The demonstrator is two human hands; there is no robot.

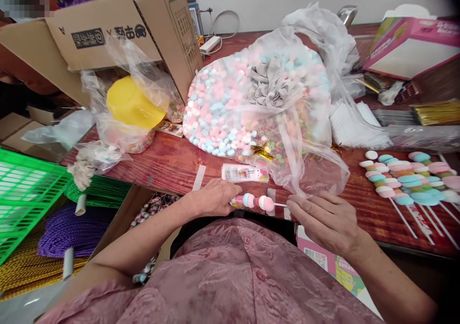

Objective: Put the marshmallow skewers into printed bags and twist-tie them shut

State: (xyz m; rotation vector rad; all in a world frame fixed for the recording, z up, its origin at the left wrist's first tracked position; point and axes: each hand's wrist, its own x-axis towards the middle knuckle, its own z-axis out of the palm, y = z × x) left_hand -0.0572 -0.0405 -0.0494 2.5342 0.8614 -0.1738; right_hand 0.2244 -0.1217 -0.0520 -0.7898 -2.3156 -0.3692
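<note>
Apparent step, steadying candy skewer (pixel 266 203): L hand (pixel 214 197) pinches one end, R hand (pixel 327 222) near-straight at stick (pixel 281 204), grip unconf.; next move reqs. level hold.

Shirt (pixel 223 271) is dusty pink with a tonal leaf-like pattern; round matching buttons (pixel 260 274) line the front. Left sleeve (pixel 104 299) is loose; both forearms (pixel 151 237) are bare.

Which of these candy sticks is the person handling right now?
The candy stick between the left hand and right hand; the other candy sticks lie grouped together at the far right.
</note>
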